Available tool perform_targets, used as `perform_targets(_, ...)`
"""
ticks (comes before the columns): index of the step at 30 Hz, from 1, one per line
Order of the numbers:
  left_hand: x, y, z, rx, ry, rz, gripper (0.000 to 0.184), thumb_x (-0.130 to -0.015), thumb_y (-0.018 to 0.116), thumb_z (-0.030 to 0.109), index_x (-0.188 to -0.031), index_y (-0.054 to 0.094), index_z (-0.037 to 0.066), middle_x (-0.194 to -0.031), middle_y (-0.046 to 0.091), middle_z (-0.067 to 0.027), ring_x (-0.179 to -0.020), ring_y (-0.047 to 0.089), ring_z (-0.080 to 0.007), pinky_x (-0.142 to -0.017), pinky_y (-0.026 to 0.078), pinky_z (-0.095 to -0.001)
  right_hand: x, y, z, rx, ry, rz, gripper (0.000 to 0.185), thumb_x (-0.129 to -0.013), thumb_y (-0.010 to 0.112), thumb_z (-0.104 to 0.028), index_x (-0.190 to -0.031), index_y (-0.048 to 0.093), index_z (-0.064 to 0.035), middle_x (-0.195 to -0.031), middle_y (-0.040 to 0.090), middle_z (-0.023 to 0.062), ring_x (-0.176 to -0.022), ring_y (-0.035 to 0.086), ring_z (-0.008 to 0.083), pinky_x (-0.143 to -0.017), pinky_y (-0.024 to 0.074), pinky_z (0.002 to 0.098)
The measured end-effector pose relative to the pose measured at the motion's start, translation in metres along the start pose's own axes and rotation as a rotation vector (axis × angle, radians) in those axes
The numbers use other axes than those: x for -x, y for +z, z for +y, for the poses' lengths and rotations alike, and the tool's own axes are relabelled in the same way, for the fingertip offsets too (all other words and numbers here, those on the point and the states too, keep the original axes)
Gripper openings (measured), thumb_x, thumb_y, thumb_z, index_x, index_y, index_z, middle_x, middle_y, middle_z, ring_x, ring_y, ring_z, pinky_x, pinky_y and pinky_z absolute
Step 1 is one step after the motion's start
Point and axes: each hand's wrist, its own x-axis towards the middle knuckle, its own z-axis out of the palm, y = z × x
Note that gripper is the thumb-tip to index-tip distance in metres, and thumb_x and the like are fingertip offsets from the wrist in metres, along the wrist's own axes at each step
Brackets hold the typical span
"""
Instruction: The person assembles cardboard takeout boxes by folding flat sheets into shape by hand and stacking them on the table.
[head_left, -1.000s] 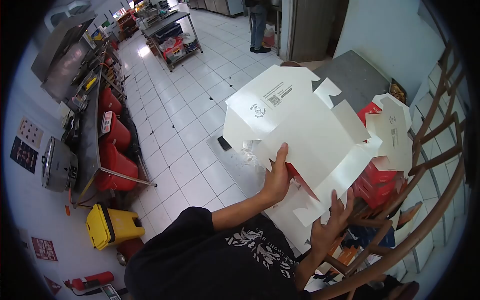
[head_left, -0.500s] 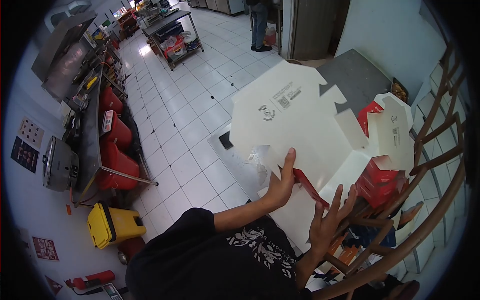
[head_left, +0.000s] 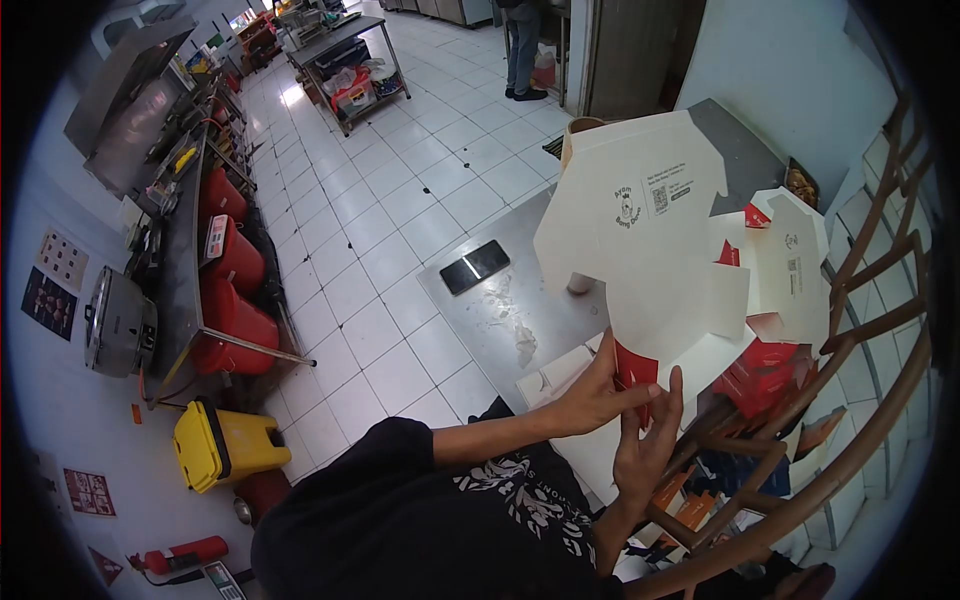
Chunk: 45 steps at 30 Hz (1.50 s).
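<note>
At metal table [head_left: 568, 325]: left grip [head_left: 603, 396] holding white carton [head_left: 665, 265], right grip [head_left: 645, 450] touching.

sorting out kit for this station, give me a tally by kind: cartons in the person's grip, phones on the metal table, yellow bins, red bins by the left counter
Held carton: 1
Phone: 1
Yellow bin: 1
Red bins: 3
Total: 6

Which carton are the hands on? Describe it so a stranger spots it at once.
Start at the metal table before the black shirt. Right of the picture's centre, the left hand and right hand touch a partly folded white carton. Another open carton sits farther right; this one looks bigger, and only it has hands on it.
</note>
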Motion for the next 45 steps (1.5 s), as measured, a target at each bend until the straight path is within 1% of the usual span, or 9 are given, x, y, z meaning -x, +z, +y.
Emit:
perform_targets(6,-0.003,0.002,-0.006,0.079,0.08,0.169,0.053,-0.09,0.058,0.016,-0.125,0.021,0.002,-0.112,0.046,-0.0111,-0.098,0.055,-0.0155,-0.072,0.053,-0.0277,0.0,0.001,0.009,-0.145,-0.003,0.18,0.044,-0.087,0.06,-0.004,-0.127,0.044,0.0044,-0.108,0.058,0.0178,-0.102,0.056,0.0222,-0.088,0.0442,0.0334)
perform_targets(9,-0.001,0.002,-0.003,0.148,-0.001,0.223,0.052,-0.09,0.058,0.017,-0.124,0.021,0.003,-0.112,0.045,-0.01,-0.099,0.053,-0.0137,-0.075,0.051,-0.0264,0.0,0.006,0.012,-0.19,-0.006,0.344,0.03,-0.087,0.06,-0.005,-0.114,0.054,0.0075,-0.102,0.063,0.0189,-0.094,0.06,0.0232,-0.084,0.0484,0.0338)
perform_targets(11,0.002,0.005,-0.005,0.178,-0.031,0.211,0.061,-0.091,0.059,0.024,-0.129,0.018,0.001,-0.12,0.039,-0.0117,-0.114,0.043,-0.015,-0.092,0.042,-0.0289,-0.003,0.011,0.005,-0.148,0.023,0.385,0.026,-0.088,0.06,-0.006,-0.11,0.057,0.0082,-0.103,0.063,0.0181,-0.091,0.061,0.0238,-0.081,0.0487,0.0324)
perform_targets(20,0.007,0.012,-0.001,-0.054,-0.019,0.096,0.056,-0.093,0.055,0.022,-0.128,0.017,0.001,-0.121,0.04,-0.0114,-0.115,0.043,-0.0151,-0.096,0.04,-0.0313,-0.007,0.007,0.008,0.28,-0.213,0.315,0.028,-0.087,0.061,-0.006,-0.113,0.06,0.0029,-0.078,0.053,0.0081,-0.071,0.053,0.0172,-0.063,0.0433,0.0299)
perform_targets(27,-0.007,0.011,-0.01,0.077,0.087,0.14,0.059,-0.09,0.058,0.013,-0.128,0.015,0.001,-0.121,0.038,-0.0121,-0.115,0.042,-0.0156,-0.097,0.04,-0.0302,-0.006,-0.003,0.013,-0.101,0.025,0.349,0.037,-0.088,0.059,-0.009,-0.123,0.053,0.0036,-0.089,0.06,0.0101,-0.082,0.058,0.0195,-0.081,0.0444,0.033)
perform_targets(30,-0.009,0.009,-0.011,0.122,0.052,0.153,0.082,-0.085,0.064,0.011,-0.137,0.001,0.004,-0.131,0.032,-0.015,-0.122,0.039,-0.0223,-0.094,0.046,-0.0354,-0.005,-0.008,0.015,0.06,-0.063,0.255,0.039,-0.09,0.057,-0.013,-0.125,0.051,0.0036,-0.1,0.063,0.0147,-0.092,0.06,0.021,-0.092,0.04,0.0368)
perform_targets(33,-0.008,0.009,-0.006,0.149,0.075,0.176,0.081,-0.084,0.064,0.008,-0.136,0.002,0.004,-0.131,0.03,-0.0146,-0.123,0.038,-0.0217,-0.095,0.045,-0.0354,-0.006,-0.013,0.003,0.104,0.046,0.116,0.042,-0.091,0.057,-0.017,-0.127,0.049,0.0023,-0.106,0.064,0.0172,-0.097,0.06,0.0217,-0.096,0.0364,0.0396)
perform_targets(40,-0.006,0.006,-0.014,0.062,0.119,0.167,0.075,-0.086,0.058,0.002,-0.136,0.002,0.006,-0.119,0.038,-0.0103,-0.107,0.047,-0.0167,-0.09,0.046,-0.0329,0.001,-0.011,0.001,-0.058,0.049,-0.019,0.045,-0.092,0.056,-0.02,-0.13,0.045,0.0013,-0.103,0.062,0.0159,-0.096,0.059,0.0215,-0.09,0.0411,0.0355)
perform_targets(45,-0.007,0.006,-0.021,0.075,0.177,0.234,0.07,-0.086,0.056,0.0,-0.134,0.007,0.004,-0.113,0.044,-0.0118,-0.099,0.052,-0.0163,-0.08,0.049,-0.0314,0.003,-0.004,0.019,-0.248,0.049,0.258,0.034,-0.084,0.066,-0.008,-0.115,0.053,0.0025,-0.102,0.062,0.0141,-0.095,0.058,0.0225,-0.087,0.0434,0.0323)
